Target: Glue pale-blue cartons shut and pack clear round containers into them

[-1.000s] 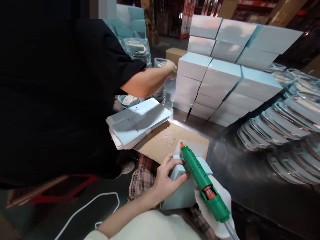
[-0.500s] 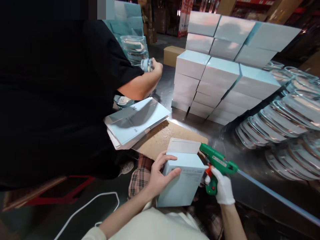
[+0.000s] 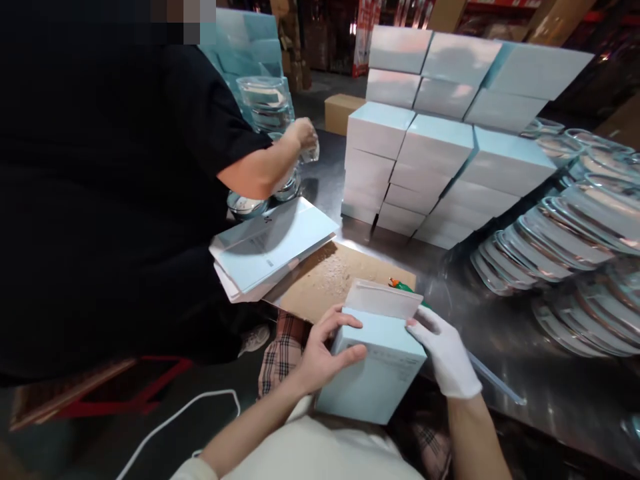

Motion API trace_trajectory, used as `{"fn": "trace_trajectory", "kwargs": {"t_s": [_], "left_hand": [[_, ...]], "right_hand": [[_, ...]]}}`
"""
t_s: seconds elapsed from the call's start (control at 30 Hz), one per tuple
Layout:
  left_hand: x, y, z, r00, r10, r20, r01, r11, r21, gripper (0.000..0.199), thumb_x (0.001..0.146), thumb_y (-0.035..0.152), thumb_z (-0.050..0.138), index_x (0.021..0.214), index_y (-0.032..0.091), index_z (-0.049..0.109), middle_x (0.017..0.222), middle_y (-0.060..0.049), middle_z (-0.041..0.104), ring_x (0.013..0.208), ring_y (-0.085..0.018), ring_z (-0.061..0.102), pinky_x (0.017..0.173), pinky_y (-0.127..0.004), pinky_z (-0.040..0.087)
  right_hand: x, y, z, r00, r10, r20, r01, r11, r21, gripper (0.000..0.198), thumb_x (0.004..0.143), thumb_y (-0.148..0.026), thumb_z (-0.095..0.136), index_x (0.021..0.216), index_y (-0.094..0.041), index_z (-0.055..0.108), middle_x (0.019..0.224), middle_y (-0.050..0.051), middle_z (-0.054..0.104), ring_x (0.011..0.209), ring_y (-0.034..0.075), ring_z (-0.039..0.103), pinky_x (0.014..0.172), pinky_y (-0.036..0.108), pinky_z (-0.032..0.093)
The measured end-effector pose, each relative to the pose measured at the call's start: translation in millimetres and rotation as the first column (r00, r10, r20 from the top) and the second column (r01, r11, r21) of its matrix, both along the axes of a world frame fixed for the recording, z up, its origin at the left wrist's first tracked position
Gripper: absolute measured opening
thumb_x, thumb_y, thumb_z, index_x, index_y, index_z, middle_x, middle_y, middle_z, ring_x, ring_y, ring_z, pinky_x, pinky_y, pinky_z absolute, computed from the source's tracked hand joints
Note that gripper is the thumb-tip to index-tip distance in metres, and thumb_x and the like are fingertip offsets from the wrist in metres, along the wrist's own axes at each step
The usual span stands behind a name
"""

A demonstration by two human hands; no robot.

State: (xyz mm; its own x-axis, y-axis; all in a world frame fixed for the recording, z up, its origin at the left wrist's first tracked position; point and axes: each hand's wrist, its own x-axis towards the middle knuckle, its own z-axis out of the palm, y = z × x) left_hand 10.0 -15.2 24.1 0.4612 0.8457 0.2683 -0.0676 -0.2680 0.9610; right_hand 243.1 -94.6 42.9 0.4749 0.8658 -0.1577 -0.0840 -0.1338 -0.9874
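Note:
A pale white carton (image 3: pixel 373 377) stands upright against my lap, its top flap (image 3: pixel 384 298) raised at the far side. My left hand (image 3: pixel 325 350) grips the carton's left side, thumb on the near face and fingers over the top. My right hand (image 3: pixel 447 353), in a white glove with a bare fingertip showing, holds the carton's upper right edge beside the flap; some of its fingers are hidden behind. A green glue gun (image 3: pixel 403 287) with an orange tip lies beyond the flap, mostly hidden. Its clear glue stick (image 3: pixel 495 379) shows right of my glove.
Flat folded cartons (image 3: pixel 273 247) lie at left on a brown cardboard sheet (image 3: pixel 325 277). White boxes (image 3: pixel 440 147) are stacked ahead on the metal table (image 3: pixel 440 267). Stacked glass dishes (image 3: pixel 565 233) stand at right. A co-worker in black (image 3: pixel 100 200) handles glassware at left.
My right hand has let go of the glue gun, now lying on the table behind the carton, and has taken hold of the carton's right edge. The co-worker's hand has shifted slightly.

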Motion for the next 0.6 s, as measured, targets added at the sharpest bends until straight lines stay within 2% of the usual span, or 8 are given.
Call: {"fn": "trace_trajectory", "kwargs": {"t_s": [0.03, 0.1, 0.17, 0.27, 0.33, 0.43, 0.5, 0.6], "left_hand": [[2, 0, -1.0, 1.000, -0.005, 0.013, 0.005, 1.000, -0.008, 0.047, 0.078, 0.061, 0.085, 0.098, 0.019, 0.075, 0.131, -0.016, 0.064, 0.125, -0.034, 0.064, 0.105, -0.042, 0.050], [5, -1, -3.1, 0.998, 0.014, 0.063, -0.011, 0.999, -0.049, 0.050, 0.077, 0.062, 0.086, 0.099, 0.019, 0.071, 0.138, -0.017, 0.062, 0.131, -0.036, 0.062, 0.104, -0.041, 0.051], [7, 1, -4.8, 0.984, 0.038, 0.172, -0.017, 0.992, -0.122, 0.056, 0.078, 0.061, 0.086, 0.112, 0.023, 0.064, 0.134, -0.015, 0.065, 0.122, -0.032, 0.067, 0.097, -0.039, 0.055], [6, 6, -5.6, 0.942, 0.038, 0.332, 0.017, 0.987, -0.162, 0.062, 0.083, 0.056, 0.084, 0.128, 0.029, 0.050, 0.117, -0.009, 0.069, 0.112, -0.027, 0.071, 0.094, -0.039, 0.057], [3, 11, -4.8, 0.952, -0.003, 0.306, 0.033, 0.995, -0.091, 0.048, 0.087, 0.056, 0.080, 0.117, 0.026, 0.059, 0.113, -0.009, 0.067, 0.116, -0.028, 0.068, 0.098, -0.042, 0.055], [-3, 16, -1.3, 0.983, -0.051, 0.179, 0.044, 0.998, 0.043, 0.040, 0.091, 0.060, 0.073, 0.090, 0.020, 0.070, 0.114, -0.013, 0.065, 0.120, -0.031, 0.064, 0.104, -0.046, 0.051], [-7, 17, 1.7, 0.984, -0.076, 0.162, 0.063, 0.994, 0.085, 0.040, 0.094, 0.058, 0.070, 0.087, 0.019, 0.073, 0.113, -0.014, 0.065, 0.121, -0.031, 0.063, 0.107, -0.049, 0.050], [-9, 15, 3.8, 0.975, -0.102, 0.199, 0.085, 0.992, 0.093, 0.032, 0.097, 0.052, 0.069, 0.091, 0.020, 0.074, 0.111, -0.013, 0.067, 0.118, -0.029, 0.065, 0.110, -0.050, 0.048]], "right_hand": [[-4, 5, 1, 0.996, 0.057, -0.065, -0.055, 0.998, 0.032, 0.063, 0.070, -0.055, 0.089, 0.119, -0.018, 0.078, 0.120, 0.012, 0.079, 0.112, 0.032, 0.074, 0.097, 0.043, 0.060], [-6, 10, -3, 0.991, 0.080, -0.110, -0.071, 0.994, 0.081, 0.060, 0.072, -0.058, 0.089, 0.115, -0.018, 0.078, 0.113, 0.012, 0.080, 0.110, 0.033, 0.074, 0.096, 0.045, 0.061], [0, 6, -9, 0.993, 0.120, -0.008, -0.117, 0.980, 0.163, 0.061, 0.079, -0.071, 0.079, 0.110, -0.019, 0.080, 0.118, 0.013, 0.079, 0.116, 0.034, 0.072, 0.099, 0.046, 0.060], [12, -5, -11, 0.914, 0.318, 0.252, -0.378, 0.891, 0.250, 0.074, 0.080, -0.086, 0.066, 0.112, -0.021, 0.080, 0.136, 0.017, 0.071, 0.128, 0.035, 0.067, 0.105, 0.046, 0.057], [14, -8, -5, 0.838, 0.370, 0.402, -0.488, 0.837, 0.248, 0.064, 0.080, -0.076, 0.075, 0.118, -0.024, 0.078, 0.140, 0.016, 0.068, 0.129, 0.032, 0.067, 0.103, 0.043, 0.058], [8, -5, 4, 0.719, 0.349, 0.601, -0.581, 0.776, 0.245, 0.036, 0.092, -0.043, 0.078, 0.125, -0.029, 0.077, 0.141, 0.012, 0.068, 0.128, 0.026, 0.068, 0.105, 0.041, 0.057], [2, -3, 7, 0.664, 0.353, 0.659, -0.635, 0.732, 0.248, 0.032, 0.097, -0.032, 0.071, 0.128, -0.033, 0.077, 0.142, 0.011, 0.067, 0.129, 0.024, 0.067, 0.108, 0.041, 0.056], [-2, -2, 7, 0.669, 0.343, 0.659, -0.641, 0.715, 0.278, 0.032, 0.100, -0.031, 0.066, 0.130, -0.034, 0.076, 0.141, 0.010, 0.067, 0.127, 0.024, 0.068, 0.107, 0.040, 0.057]]}}
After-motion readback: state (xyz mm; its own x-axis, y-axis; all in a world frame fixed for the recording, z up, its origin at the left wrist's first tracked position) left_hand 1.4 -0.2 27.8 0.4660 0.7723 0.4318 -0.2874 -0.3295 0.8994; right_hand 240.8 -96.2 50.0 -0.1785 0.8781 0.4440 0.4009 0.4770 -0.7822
